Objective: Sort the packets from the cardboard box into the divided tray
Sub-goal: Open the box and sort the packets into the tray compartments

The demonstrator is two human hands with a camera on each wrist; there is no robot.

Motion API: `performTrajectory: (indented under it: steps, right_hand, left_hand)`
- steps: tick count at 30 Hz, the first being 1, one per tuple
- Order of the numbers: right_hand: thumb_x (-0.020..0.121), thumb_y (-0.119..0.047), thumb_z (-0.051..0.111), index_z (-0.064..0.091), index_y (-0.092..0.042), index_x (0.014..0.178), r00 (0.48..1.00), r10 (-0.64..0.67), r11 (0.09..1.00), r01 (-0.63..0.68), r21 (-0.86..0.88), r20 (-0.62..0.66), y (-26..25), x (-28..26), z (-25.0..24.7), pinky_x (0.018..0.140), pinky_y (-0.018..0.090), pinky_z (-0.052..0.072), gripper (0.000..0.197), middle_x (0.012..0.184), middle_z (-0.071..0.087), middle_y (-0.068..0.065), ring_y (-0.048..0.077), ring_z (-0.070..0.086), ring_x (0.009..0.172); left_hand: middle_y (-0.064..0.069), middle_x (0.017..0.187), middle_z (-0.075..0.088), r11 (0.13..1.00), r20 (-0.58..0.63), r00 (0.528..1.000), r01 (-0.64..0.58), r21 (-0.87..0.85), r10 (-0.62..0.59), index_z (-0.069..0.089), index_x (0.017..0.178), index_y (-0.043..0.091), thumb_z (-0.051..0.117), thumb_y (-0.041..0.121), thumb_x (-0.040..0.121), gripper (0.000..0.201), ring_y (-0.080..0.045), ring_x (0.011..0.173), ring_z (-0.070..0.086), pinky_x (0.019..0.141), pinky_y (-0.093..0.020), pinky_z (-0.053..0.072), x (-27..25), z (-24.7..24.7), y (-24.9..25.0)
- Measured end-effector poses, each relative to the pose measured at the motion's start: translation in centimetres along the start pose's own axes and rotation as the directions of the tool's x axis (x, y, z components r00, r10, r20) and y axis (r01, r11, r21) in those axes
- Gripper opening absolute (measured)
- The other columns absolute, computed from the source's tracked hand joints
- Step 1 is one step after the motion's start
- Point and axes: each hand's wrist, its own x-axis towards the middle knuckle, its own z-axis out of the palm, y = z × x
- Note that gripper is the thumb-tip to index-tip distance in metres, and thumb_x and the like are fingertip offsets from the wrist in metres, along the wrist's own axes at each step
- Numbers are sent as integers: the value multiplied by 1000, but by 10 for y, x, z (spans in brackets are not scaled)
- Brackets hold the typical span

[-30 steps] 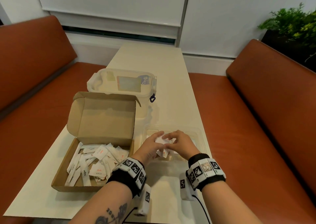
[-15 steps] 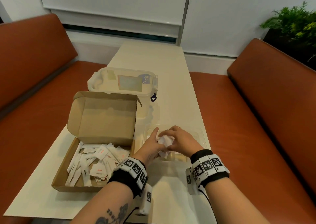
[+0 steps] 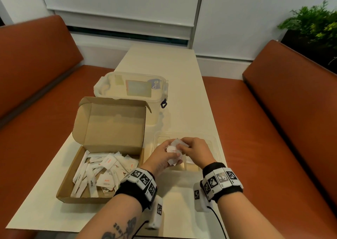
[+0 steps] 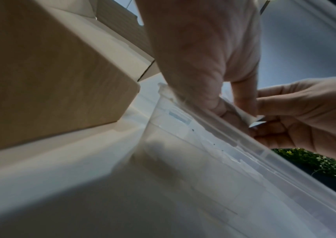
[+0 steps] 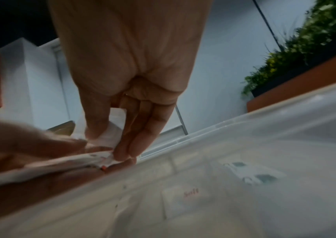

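Note:
An open cardboard box (image 3: 69, 187) on the table's near left holds several white packets (image 3: 102, 173) with red or black print. To its right lies the clear divided tray (image 3: 216, 145). Both hands meet above the tray's left part. My left hand (image 3: 160, 156) grips a bunch of white packets (image 3: 174, 152). My right hand (image 3: 193, 150) pinches a packet from that bunch (image 5: 110, 136) between thumb and fingers. Through the tray wall in the right wrist view a packet marked "Salt" (image 5: 183, 199) lies inside. The tray's rim (image 4: 244, 140) runs below the fingers in the left wrist view.
A lidded translucent plastic container (image 3: 133, 90) stands behind the box, whose raised lid (image 3: 113, 123) faces me. Orange bench seats (image 3: 273, 147) flank the narrow cream table (image 3: 175, 69). A green plant (image 3: 313, 21) sits at the far right.
Both hands have stayed over the tray's left part, shifting the bunch of packets slightly; the right hand's fingers have worked onto one packet. The view has drifted a little.

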Motion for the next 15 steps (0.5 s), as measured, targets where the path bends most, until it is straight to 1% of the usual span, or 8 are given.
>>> performTrajectory:
  steps: [2, 4, 6, 7, 10, 12, 14, 15]
  right_hand:
    - [94, -24, 53, 70, -9, 94, 1000, 22, 995, -23, 96, 10, 1, -1, 0, 75, 37, 52, 22, 86, 70, 9, 23, 65, 80]
    - [97, -22, 48, 68, -4, 98, 999, 38, 994, -35, 102, -24, 4, 0, -4, 78, 36, 54, 27, 94, 64, 9, 24, 62, 86]
    - [97, -20, 50, 68, 1, 94, 992, 65, 997, -59, 55, -108, 12, 1, -12, 75, 35, 55, 28, 93, 59, 9, 26, 61, 85]
    - [95, -19, 53, 69, 0, 90, 987, 77, 997, -77, 6, -141, 17, 1, -17, 72, 33, 54, 26, 88, 61, 8, 25, 61, 80]
    - [86, -15, 65, 69, -13, 83, 981, 119, 973, -146, -180, -150, 30, -1, -27, 67, 24, 45, 6, 78, 63, -1, 15, 57, 74]
    - [82, -14, 69, 66, -17, 76, 985, 141, 951, -161, -264, -94, 33, -2, -26, 66, 22, 43, 7, 76, 63, -2, 14, 57, 74]
    - [81, -15, 70, 70, -17, 76, 988, 145, 932, -152, -328, -46, 33, 0, -20, 68, 22, 45, 5, 82, 69, -2, 11, 58, 74]
    - [81, -16, 70, 72, -17, 77, 990, 139, 925, -141, -353, -32, 33, 2, -17, 68, 21, 43, 4, 85, 70, -2, 9, 57, 73]
  left_hand:
    - [-24, 127, 54, 1000, -40, 999, -4, -7, 4, 52, 127, 8, 51, -10, 90, 42, -36, 109, 60, 85, -39, 56, 1, 1, -1]
    - [-22, 127, 53, 1000, -83, 996, -23, -17, 21, 55, 123, 10, 48, -9, 92, 37, -37, 106, 61, 76, -35, 59, 2, 2, -1]
    - [-21, 129, 50, 998, -129, 991, -41, -52, 34, 57, 119, 12, 46, -9, 92, 36, -38, 102, 60, 62, -27, 59, 2, 3, 0]
    - [-20, 130, 48, 996, -148, 988, -46, -75, 35, 58, 118, 11, 46, -10, 92, 36, -39, 104, 59, 59, -25, 58, 1, 3, 0]
    - [-19, 132, 45, 994, -173, 984, -58, -94, 41, 58, 120, 10, 45, -11, 92, 38, -43, 113, 56, 58, -24, 58, 2, 3, 0]
    - [-19, 132, 43, 993, -176, 983, -68, -92, 51, 57, 122, 9, 45, -12, 92, 38, -44, 115, 54, 59, -25, 59, 2, 3, 0]
    - [-20, 133, 43, 993, -179, 982, -74, -93, 56, 56, 122, 8, 45, -13, 91, 39, -45, 116, 53, 61, -26, 59, 2, 4, 0]
    - [-20, 133, 43, 993, -181, 982, -75, -91, 58, 56, 122, 8, 45, -13, 91, 39, -46, 116, 53, 61, -26, 59, 2, 4, 0]
